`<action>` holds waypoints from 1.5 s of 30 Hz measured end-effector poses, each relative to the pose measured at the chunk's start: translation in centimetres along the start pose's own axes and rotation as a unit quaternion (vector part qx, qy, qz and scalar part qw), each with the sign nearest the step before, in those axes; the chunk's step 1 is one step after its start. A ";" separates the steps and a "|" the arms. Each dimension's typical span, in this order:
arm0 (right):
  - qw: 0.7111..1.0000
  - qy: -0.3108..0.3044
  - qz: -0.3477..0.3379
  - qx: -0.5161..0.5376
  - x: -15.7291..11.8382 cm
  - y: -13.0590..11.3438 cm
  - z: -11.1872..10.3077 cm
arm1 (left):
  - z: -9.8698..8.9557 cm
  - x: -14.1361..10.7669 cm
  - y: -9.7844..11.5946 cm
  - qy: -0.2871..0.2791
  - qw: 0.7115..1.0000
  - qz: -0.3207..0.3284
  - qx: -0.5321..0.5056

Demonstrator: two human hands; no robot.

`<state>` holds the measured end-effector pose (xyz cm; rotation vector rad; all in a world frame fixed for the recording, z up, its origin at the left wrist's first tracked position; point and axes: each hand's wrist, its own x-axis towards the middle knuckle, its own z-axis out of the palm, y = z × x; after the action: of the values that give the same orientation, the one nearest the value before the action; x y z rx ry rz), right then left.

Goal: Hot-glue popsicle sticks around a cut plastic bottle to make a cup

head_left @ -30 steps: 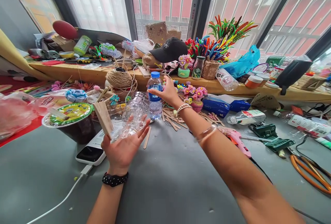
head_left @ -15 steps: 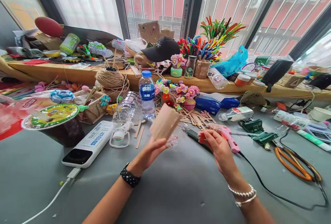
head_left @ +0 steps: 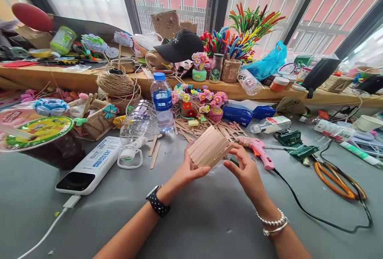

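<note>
Left hand (head_left: 186, 171) holds stick panel (head_left: 208, 147); right hand (head_left: 247, 171) at its right edge.

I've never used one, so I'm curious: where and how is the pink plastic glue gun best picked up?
I'd take the pink plastic glue gun by its handle, bringing the right hand in from the near side. The handle slants out toward the near right, while the gun's front end points left, away from that grip.
</note>
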<state>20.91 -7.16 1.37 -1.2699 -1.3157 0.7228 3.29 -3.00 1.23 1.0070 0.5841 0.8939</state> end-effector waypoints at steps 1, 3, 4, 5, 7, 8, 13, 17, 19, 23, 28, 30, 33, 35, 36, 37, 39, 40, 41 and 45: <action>1.000 -0.011 -0.001 0.002 0.0 -0.1 0.2 | 0.0 0.0 0.0 -0.004 1.000 -0.003 0.004; 1.000 -0.025 0.001 0.008 -0.1 -0.3 0.5 | 0.1 -0.1 -0.2 -0.008 1.000 -0.004 0.012; 1.000 -0.027 0.005 0.013 -0.1 -0.4 0.6 | 0.2 -0.1 -0.2 -0.007 1.000 -0.003 0.014; 0.999 -0.027 0.009 0.018 -0.1 -0.5 0.7 | 0.2 -0.1 -0.3 -0.005 1.000 -0.001 0.014; 0.999 -0.022 0.018 0.027 -0.1 -0.6 0.8 | 0.3 -0.2 -0.4 -0.002 1.000 -0.006 0.010; 0.999 -0.020 0.023 0.031 -0.1 -0.7 0.8 | 0.3 -0.2 -0.4 -0.002 1.000 -0.011 0.006; 0.997 -0.016 0.041 0.059 -0.1 -1.0 0.8 | 0.4 -0.3 -0.5 -0.012 1.000 -0.024 0.000; 0.996 -0.007 0.052 0.070 -0.3 -1.1 1.0 | 0.7 -0.3 -0.4 -0.019 0.999 -0.027 0.018; 0.996 0.004 0.048 0.077 -0.4 -1.0 1.1 | 0.8 -0.3 -0.3 -0.020 0.999 -0.026 0.028; 0.995 0.014 0.044 0.088 -0.6 -1.0 1.4 | 0.7 -0.3 -0.3 -0.029 0.999 -0.020 0.030; 0.994 0.027 0.042 0.096 -0.8 -0.9 1.5 | 0.3 0.0 -0.8 -0.053 0.998 -0.014 0.011; 0.994 0.027 0.039 0.103 -0.8 -0.9 1.6 | 0.2 0.0 -1.0 -0.055 0.998 -0.011 0.014; 0.993 0.027 0.040 0.110 -0.8 -0.8 1.7 | 0.2 0.1 -1.0 -0.049 0.999 -0.001 0.023; 0.993 0.027 0.039 0.109 -0.8 -0.8 1.8 | 0.2 0.1 -1.0 -0.042 0.999 0.003 0.032; 0.993 0.029 0.038 0.108 -0.8 -0.8 1.8 | 0.2 0.1 -1.0 -0.039 0.999 0.003 0.037; 0.993 0.031 0.036 0.108 -0.9 -0.8 1.9 | 0.2 0.1 -0.9 -0.036 0.998 0.003 0.042; 0.993 0.036 0.035 0.109 -0.9 -0.8 2.0 | 0.1 0.1 -0.9 -0.031 0.998 0.004 0.050; 0.992 0.039 0.035 0.111 -1.0 -0.8 2.0 | 0.1 0.1 -1.0 -0.030 0.998 0.005 0.053; 0.992 0.042 0.034 0.114 -1.0 -0.8 2.1 | 0.0 0.1 -1.0 -0.029 0.998 0.008 0.055; 0.991 0.046 0.034 0.122 -1.1 -0.6 2.2 | -0.2 0.2 -1.1 -0.028 0.997 0.010 0.068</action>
<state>18.41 -7.74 1.22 -1.1396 -1.0783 0.8373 3.62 -2.95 0.14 1.1586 0.5937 0.8499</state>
